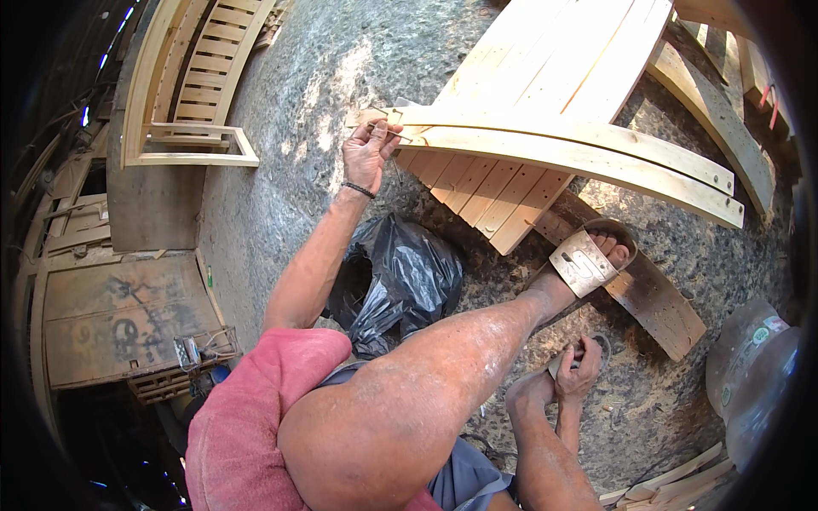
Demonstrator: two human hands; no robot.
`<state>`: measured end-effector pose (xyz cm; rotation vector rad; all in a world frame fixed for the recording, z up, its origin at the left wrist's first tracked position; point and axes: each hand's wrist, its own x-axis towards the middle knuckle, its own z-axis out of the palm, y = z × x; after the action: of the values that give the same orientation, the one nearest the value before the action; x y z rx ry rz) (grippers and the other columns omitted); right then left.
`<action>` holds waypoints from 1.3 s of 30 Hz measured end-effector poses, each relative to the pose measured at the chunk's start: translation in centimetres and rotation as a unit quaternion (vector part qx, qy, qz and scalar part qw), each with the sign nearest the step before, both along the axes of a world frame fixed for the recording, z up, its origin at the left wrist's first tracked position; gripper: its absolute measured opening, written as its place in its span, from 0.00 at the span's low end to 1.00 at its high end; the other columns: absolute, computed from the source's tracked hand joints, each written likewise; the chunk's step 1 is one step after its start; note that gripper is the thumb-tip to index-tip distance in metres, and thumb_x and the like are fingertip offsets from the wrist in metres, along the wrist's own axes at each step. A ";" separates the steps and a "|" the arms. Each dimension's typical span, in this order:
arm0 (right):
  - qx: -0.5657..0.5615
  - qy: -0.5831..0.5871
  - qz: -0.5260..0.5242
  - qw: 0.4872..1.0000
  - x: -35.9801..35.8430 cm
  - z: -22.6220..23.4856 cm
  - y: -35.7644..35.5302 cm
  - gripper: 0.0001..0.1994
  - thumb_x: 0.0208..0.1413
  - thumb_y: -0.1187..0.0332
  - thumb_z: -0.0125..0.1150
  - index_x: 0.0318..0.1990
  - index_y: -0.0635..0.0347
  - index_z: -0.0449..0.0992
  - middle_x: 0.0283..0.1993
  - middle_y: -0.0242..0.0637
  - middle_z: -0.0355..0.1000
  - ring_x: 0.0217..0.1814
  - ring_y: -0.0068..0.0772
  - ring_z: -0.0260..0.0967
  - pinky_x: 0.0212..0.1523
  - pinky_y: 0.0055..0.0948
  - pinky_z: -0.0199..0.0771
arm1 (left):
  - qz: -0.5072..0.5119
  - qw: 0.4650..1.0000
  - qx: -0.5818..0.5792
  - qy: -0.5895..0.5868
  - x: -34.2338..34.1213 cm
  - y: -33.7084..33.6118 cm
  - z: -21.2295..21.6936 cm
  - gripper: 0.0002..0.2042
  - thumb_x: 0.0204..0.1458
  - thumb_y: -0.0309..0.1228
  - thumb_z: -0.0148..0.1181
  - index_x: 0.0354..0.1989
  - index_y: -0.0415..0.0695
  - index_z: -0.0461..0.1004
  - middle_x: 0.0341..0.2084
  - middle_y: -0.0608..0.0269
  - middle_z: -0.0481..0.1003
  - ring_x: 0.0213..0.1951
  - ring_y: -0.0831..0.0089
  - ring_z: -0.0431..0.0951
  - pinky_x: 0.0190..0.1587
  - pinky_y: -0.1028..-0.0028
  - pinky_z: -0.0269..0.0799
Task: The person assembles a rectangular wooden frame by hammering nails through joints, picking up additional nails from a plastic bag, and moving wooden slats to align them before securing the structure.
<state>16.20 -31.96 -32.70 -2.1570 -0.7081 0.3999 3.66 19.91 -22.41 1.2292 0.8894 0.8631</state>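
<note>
My left hand is at the left end of a long curved wooden rail, fingers closed in a pinch. Between them is a thin dark metal rod, its exact kind too small to tell. The rail lies across a panel of pale slats; more slats show under it. Down beside my rear foot, my right hand has its fingers curled by a sandal strap; whatever it grips is hidden. My other foot, in a pale sandal, rests on a dark board.
A black plastic bag lies on the dusty floor below my left arm. At the right are a clear plastic container and curved wooden pieces. A slatted wooden frame stands far left. Wood strips lie at lower right.
</note>
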 end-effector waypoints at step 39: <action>-0.001 -0.022 0.019 1.000 0.3 -0.2 0.4 0.15 0.50 0.78 0.59 0.47 0.66 0.72 0.37 0.46 0.69 0.28 0.42 0.66 0.34 0.36 0.69 | -0.093 0.671 0.017 0.736 -9.9 5.3 -18.7 0.13 0.56 0.37 0.59 0.37 0.38 0.78 0.28 0.53 0.80 0.29 0.65 0.81 0.31 0.69 0.77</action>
<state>16.55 -31.55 -32.91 -2.1632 -0.7751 0.3755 -6.24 25.22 -41.13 1.9540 1.9268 -0.5560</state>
